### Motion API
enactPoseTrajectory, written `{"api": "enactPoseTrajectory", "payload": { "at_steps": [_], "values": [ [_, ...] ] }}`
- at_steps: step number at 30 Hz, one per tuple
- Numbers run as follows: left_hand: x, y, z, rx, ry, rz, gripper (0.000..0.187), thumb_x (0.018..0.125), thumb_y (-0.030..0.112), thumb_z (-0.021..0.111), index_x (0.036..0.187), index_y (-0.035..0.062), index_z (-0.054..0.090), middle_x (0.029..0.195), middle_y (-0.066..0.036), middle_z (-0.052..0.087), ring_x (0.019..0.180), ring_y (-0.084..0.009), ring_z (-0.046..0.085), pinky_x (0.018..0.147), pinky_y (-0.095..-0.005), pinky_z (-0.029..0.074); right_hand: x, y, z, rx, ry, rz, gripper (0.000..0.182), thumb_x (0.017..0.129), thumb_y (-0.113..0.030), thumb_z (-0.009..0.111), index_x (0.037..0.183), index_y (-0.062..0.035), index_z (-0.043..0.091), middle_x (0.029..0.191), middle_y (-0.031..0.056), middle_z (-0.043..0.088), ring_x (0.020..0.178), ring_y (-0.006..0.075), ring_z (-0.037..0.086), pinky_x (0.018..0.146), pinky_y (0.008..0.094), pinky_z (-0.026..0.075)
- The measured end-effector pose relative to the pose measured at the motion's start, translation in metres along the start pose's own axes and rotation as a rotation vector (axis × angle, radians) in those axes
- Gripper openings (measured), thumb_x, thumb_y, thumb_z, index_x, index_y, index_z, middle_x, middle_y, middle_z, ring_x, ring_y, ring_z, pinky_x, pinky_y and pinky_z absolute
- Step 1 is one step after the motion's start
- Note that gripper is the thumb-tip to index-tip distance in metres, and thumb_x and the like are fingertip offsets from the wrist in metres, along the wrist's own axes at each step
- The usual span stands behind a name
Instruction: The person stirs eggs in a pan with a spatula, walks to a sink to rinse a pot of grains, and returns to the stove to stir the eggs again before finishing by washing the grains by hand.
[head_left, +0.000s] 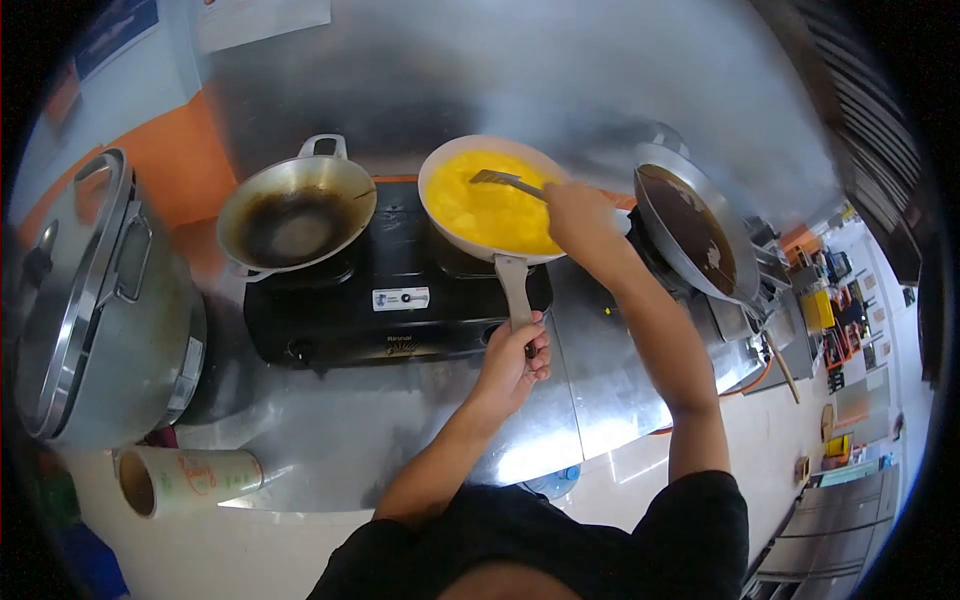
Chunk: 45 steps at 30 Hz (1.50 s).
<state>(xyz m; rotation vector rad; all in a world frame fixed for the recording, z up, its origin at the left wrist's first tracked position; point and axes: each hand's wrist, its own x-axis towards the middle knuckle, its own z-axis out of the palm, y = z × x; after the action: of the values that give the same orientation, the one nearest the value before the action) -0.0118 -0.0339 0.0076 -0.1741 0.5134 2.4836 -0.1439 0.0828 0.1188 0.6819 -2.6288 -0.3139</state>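
Note:
My left hand (pixel 513 365) is wrapped round the handle of a light frying pan (pixel 512 262) on the right burner of a black two-burner gas stove (pixel 400 325). Yellow beaten egg (pixel 495 215) covers the pan's bottom, with paler, thicker patches in it. From the right, my right hand (pixel 580 222) grips a spatula (pixel 508 181), its slotted-looking head resting in or just over the egg. The spatula's handle is mostly hidden inside my fist.
A browned empty wok (pixel 298 225) sits on the left burner. On the right stands a large wok of dark liquid (pixel 690 225). A big lidded pot (pixel 110 310) and a cardboard-cored roll (pixel 190 478) are at the left of the steel counter (pixel 330 430).

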Motion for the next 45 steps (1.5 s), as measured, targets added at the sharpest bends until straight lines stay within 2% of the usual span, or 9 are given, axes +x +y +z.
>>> {"api": "enactPoseTrajectory", "payload": {
  "at_steps": [15, 21, 22, 26, 29, 34, 40, 42, 45],
  "values": [
    [-0.194, -0.021, -0.091, 0.522, 0.218, 0.182, 0.043, 0.094, 0.030, 0.048, 0.129, 0.0060, 0.039, 0.114, -0.009, 0.055, 0.095, -0.0186, 0.057, 0.082, -0.0341, 0.047, -0.117, -0.039, -0.019, 0.361, -0.049, 0.397, 0.036, 0.079, -0.018, 0.060, 0.113, -0.0045, 0.058, 0.095, 0.0208, 0.063, 0.088, 0.0354, 0.062, 0.076, 0.0418, 0.049],
    [-0.419, -0.031, -0.181, 0.550, 0.553, 0.365, 0.031, 0.096, 0.027, 0.044, 0.118, 0.0063, 0.052, 0.106, -0.006, 0.057, 0.091, -0.0152, 0.056, 0.082, -0.0297, 0.046, -0.153, -0.219, -0.097, 0.583, 1.070, 0.262, 0.017, 0.088, -0.008, 0.056, 0.097, 0.0062, 0.059, 0.082, 0.0142, 0.060, 0.067, 0.0207, 0.058, 0.061, 0.0320, 0.050],
    [-0.452, -0.038, -0.201, 0.551, 0.606, 0.355, 0.030, 0.097, 0.027, 0.043, 0.115, 0.0060, 0.054, 0.103, -0.006, 0.058, 0.090, -0.0148, 0.056, 0.082, -0.0294, 0.046, -0.151, -0.269, -0.102, 0.841, 1.111, -0.257, 0.010, 0.085, -0.002, 0.053, 0.090, 0.0056, 0.057, 0.079, 0.0146, 0.058, 0.064, 0.0216, 0.056, 0.060, 0.0339, 0.049],
    [-0.555, -0.030, -0.258, 0.509, 0.786, 0.517, 0.024, 0.097, 0.025, 0.042, 0.097, 0.0061, 0.056, 0.095, -0.004, 0.061, 0.089, -0.0132, 0.057, 0.079, -0.0280, 0.045, -0.155, -0.511, -0.114, 1.443, 0.083, -0.778, 0.013, 0.065, 0.001, 0.066, 0.077, -0.0044, 0.063, 0.066, 0.0070, 0.059, 0.058, 0.0222, 0.058, 0.055, 0.0304, 0.048],
    [-0.623, -0.007, -0.290, 0.377, 1.014, 0.666, 0.016, 0.095, 0.018, 0.042, 0.089, 0.0073, 0.052, 0.098, -0.005, 0.061, 0.086, -0.0153, 0.059, 0.077, -0.0290, 0.046, -0.182, -0.645, -0.090, 1.348, -0.217, -1.173, 0.018, 0.073, -0.010, 0.065, 0.091, -0.0070, 0.064, 0.082, 0.0088, 0.064, 0.068, 0.0266, 0.061, 0.060, 0.0329, 0.050],
    [-0.745, 0.033, -0.415, 0.244, 1.335, 0.766, 0.016, 0.094, 0.019, 0.043, 0.092, 0.0076, 0.054, 0.097, -0.007, 0.061, 0.085, -0.0171, 0.061, 0.074, -0.0289, 0.047, -0.105, -0.807, -0.048, 1.015, 0.192, -0.368, 0.059, 0.072, -0.032, 0.068, 0.124, -0.0106, 0.048, 0.127, 0.0189, 0.041, 0.116, 0.0394, 0.041, 0.095, 0.0485, 0.035],
    [-0.911, -0.130, -0.743, -0.207, 1.641, 0.559, 0.016, 0.086, 0.016, 0.046, 0.078, 0.0061, 0.055, 0.070, -0.006, 0.057, 0.059, -0.0162, 0.055, 0.051, -0.0289, 0.045, -0.032, -0.884, -0.005, 0.668, 0.020, 0.090, 0.061, 0.070, -0.035, 0.070, 0.121, -0.0072, 0.050, 0.108, 0.0155, 0.049, 0.101, 0.0387, 0.046, 0.084, 0.0511, 0.039],
    [-0.959, -0.101, -0.660, -0.607, 1.568, 0.081, 0.022, 0.087, 0.020, 0.044, 0.069, 0.0122, 0.053, 0.062, -0.002, 0.050, 0.059, -0.0164, 0.053, 0.052, -0.0318, 0.045, -0.045, -0.894, -0.003, 0.605, 0.042, 0.058, 0.062, 0.069, -0.036, 0.070, 0.119, -0.0065, 0.050, 0.105, 0.0149, 0.050, 0.097, 0.0375, 0.047, 0.080, 0.0505, 0.041],
    [-0.997, -0.106, -0.661, -0.507, 1.573, 0.102, 0.019, 0.087, 0.021, 0.046, 0.070, 0.0138, 0.049, 0.062, -0.001, 0.048, 0.052, -0.0154, 0.046, 0.048, -0.0301, 0.041, -0.026, -0.925, -0.002, 0.509, 0.074, 0.130, 0.062, 0.068, -0.038, 0.070, 0.118, -0.0064, 0.051, 0.104, 0.0148, 0.050, 0.096, 0.0375, 0.048, 0.078, 0.0500, 0.042]
  ]
}}
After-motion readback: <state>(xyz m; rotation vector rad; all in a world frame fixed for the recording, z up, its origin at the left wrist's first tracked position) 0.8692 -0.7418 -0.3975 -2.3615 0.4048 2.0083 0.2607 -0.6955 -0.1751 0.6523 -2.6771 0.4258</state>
